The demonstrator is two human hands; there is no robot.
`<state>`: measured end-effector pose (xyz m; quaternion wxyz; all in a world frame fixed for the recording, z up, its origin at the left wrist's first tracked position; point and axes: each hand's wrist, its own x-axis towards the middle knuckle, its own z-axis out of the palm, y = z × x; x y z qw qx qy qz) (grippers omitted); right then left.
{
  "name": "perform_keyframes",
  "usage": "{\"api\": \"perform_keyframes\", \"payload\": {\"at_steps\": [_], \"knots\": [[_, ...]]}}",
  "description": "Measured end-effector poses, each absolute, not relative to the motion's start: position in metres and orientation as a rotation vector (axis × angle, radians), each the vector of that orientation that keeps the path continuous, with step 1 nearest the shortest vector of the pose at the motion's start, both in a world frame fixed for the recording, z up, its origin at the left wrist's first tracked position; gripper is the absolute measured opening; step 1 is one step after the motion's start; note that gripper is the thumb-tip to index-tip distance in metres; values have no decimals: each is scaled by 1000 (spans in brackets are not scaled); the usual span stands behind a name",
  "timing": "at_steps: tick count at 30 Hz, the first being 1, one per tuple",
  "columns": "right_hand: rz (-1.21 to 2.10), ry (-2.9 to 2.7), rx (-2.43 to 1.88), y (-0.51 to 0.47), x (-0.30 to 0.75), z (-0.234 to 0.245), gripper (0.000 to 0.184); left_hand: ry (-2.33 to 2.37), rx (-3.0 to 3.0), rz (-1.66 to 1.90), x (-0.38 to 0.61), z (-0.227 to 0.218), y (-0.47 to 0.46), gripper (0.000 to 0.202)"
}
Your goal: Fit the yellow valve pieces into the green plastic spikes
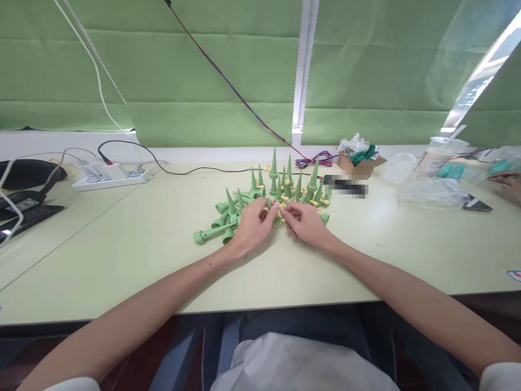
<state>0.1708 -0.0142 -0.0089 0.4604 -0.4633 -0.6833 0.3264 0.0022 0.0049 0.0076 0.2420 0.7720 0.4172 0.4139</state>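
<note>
Both my hands meet at the front of a cluster of green plastic plant-watering spikes (274, 165) on the table. My left hand (255, 224) is closed in a pinch, a green tip showing by its thumb and forefinger; whether that is held or stands behind, I cannot tell. Opposite it, my right hand (308, 222) pinches a small yellow plastic valve (281, 208), partly hidden by the fingertips. Several spikes stand upright with yellow valves (324, 201) on them. Left of my hands, a few green spikes (211, 232) lie on their sides in a loose pile.
A white power strip (112, 176) with cables is at the back left of the table (134, 271). Behind the spikes are coiled wires (317, 159), and an open cardboard box (360, 165). Further right stand a drink cup (435, 157), plastic bags (431, 193) and another person's hand (508, 182).
</note>
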Motion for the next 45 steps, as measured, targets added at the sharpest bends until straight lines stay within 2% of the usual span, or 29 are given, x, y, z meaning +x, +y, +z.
{"api": "perform_keyframes", "payload": {"at_steps": [10, 16, 29, 36, 45], "knots": [[1144, -1444, -1075, -10, 169, -11, 39, 1036, 2251, 1147, 1, 5, 6, 33], [1224, -1344, -1077, -8, 169, -13, 39, 984, 2232, 1164, 3, 2, 6, 27], [1178, -1246, -1059, -7, 170, -10, 41, 845, 2103, 1143, 3, 5, 2, 38], [1052, -1223, -1033, -6, 171, -11, 41, 916, 1856, 1220, 4, 8, 2, 19], [929, -1360, -943, -10, 170, -7, 39, 855, 1661, 1054, 4, 6, 10, 35]]}}
